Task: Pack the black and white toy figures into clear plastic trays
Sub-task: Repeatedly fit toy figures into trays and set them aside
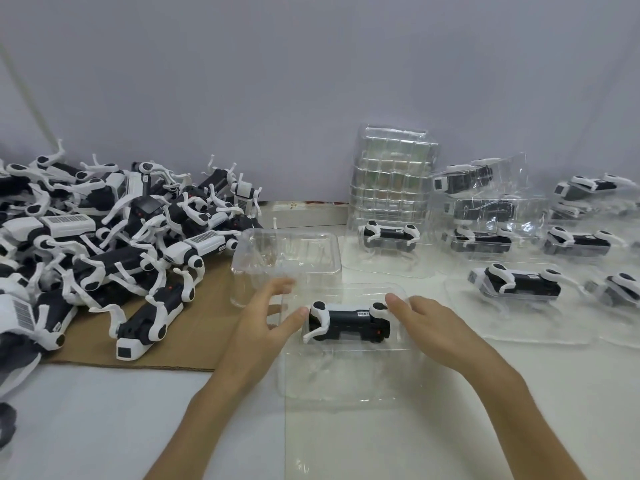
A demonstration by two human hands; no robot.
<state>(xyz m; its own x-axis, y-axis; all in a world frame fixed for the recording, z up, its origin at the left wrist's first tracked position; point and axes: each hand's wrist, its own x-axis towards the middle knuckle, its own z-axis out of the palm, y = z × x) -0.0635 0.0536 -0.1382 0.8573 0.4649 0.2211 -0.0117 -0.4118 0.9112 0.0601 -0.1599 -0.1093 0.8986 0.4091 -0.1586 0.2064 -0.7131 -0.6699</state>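
Note:
A black and white toy figure (348, 323) lies on its side in a clear plastic tray (349, 372) in front of me. My left hand (263, 320) sits at the figure's left end, thumb touching it, fingers spread and straight. My right hand (429, 323) rests at the figure's right end, with fingers relaxed on the tray and the thumb at the white leg joint. A second clear tray (287, 254) stands just behind, with no figure in it. A big heap of loose figures (104, 237) fills the left side.
A tall stack of clear trays (391, 181) leans against the grey back wall. Several packed trays with figures (519, 289) cover the right side. Brown cardboard (173, 341) lies under the heap. The table top is white.

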